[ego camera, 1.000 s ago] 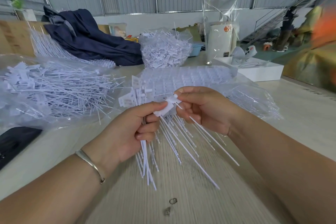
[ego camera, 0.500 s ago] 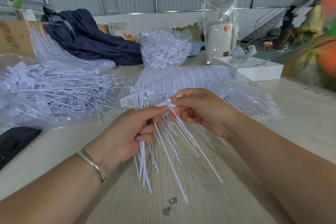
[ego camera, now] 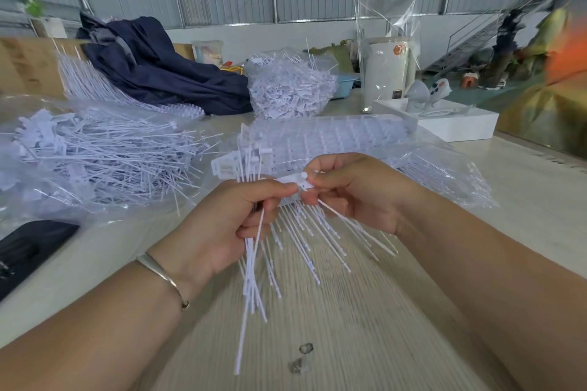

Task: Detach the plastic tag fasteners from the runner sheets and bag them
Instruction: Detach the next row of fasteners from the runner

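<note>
My left hand (ego camera: pixel 222 228) grips a bundle of detached white fasteners (ego camera: pixel 252 267), their thin tails hanging down toward the table. My right hand (ego camera: pixel 352 190) pinches the flat head of one fastener (ego camera: pixel 293 181) that sits on a runner sheet (ego camera: pixel 305 225); my left thumb touches the same head. The sheet's tails fan out below both hands. Behind my hands lies a stack of runner sheets (ego camera: pixel 333 136) on clear plastic. At the left, an open clear bag (ego camera: pixel 35 209) holds a heap of loose fasteners (ego camera: pixel 104 155).
The wooden table (ego camera: pixel 349 327) carries two small plastic bits (ego camera: pixel 305 349) near me. A dark flat object (ego camera: pixel 28 247) lies at the left edge. Farther back are a navy cloth (ego camera: pixel 158 73), a bag of white scraps (ego camera: pixel 289 86), a white box (ego camera: pixel 444 124) and upright clear bags (ego camera: pixel 387 25).
The bundle in my left hand has swung more upright. My right hand's fingers have moved along the runner sheet to a fastener head, and the sheet's tails have shifted right.
</note>
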`<action>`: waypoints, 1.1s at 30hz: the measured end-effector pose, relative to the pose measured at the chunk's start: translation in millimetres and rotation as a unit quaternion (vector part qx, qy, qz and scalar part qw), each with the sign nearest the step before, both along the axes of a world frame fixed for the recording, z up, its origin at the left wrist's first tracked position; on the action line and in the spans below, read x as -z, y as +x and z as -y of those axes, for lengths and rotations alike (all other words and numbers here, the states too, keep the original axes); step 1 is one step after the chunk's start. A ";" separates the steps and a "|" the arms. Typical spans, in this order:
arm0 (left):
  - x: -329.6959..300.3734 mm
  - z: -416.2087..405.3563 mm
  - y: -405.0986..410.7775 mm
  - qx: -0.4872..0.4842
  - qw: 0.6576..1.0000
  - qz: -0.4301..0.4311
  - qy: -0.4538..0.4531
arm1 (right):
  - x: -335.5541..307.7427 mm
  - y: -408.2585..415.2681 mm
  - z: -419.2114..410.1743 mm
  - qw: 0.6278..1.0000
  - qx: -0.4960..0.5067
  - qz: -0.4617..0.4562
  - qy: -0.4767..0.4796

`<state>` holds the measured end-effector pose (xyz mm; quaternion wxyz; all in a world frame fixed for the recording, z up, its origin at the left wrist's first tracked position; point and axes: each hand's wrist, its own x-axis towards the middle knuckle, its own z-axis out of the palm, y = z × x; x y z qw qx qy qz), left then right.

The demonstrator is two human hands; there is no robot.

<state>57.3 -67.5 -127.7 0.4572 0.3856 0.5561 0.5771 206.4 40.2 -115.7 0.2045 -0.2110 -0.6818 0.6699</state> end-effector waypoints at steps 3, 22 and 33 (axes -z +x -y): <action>-0.2 0.8 -1.2 0.004 1.000 -0.019 -0.010 | -3.8 3.0 0.5 0.992 0.034 0.065 0.102; 9.7 2.8 10.7 0.042 0.996 0.074 -0.019 | -0.7 4.5 -0.6 0.994 0.085 -0.075 0.006; 3.9 2.5 6.9 0.084 0.986 0.145 -0.012 | 8.8 -4.5 7.1 0.989 0.097 -0.067 0.092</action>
